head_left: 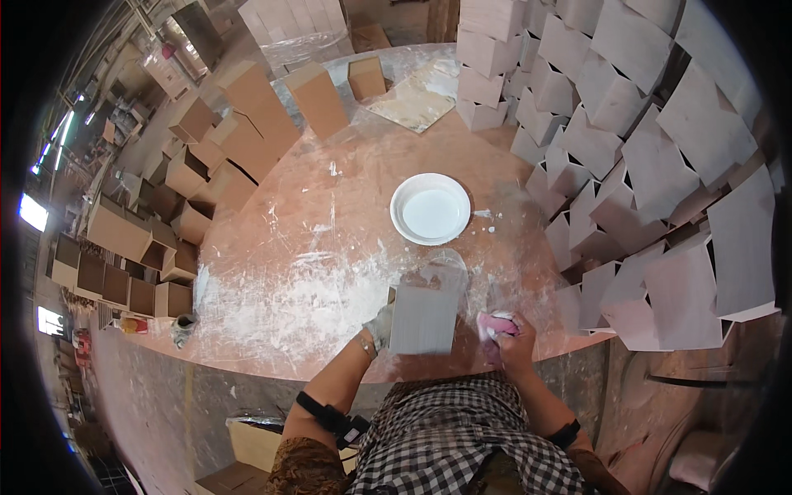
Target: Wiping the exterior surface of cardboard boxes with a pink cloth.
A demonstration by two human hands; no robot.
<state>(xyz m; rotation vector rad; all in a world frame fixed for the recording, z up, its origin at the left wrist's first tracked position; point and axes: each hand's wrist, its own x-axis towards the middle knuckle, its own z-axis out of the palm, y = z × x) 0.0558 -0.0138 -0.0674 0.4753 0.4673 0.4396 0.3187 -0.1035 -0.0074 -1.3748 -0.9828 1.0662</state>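
A box [423,322] with a whitish-grey coated face sits at the near edge of the table, in front of my body. My left hand [379,327], in a pale glove, grips its left side; some of the fingers are hidden by the box. To the right of the box, my right hand [518,346] is closed around a pink sponge [498,323] with white paste on it. The sponge is apart from the box. Beyond the box stands a round white bowl [430,209] holding a white liquid or paste.
Whitish coated boxes [615,186] are stacked high along the right side. Uncoated brown boxes [239,140] crowd the left edge. At the back lies a smeared flat board [417,99]. White residue streaks the round reddish table [289,223]. A small dark object [182,330] rests at the left rim.
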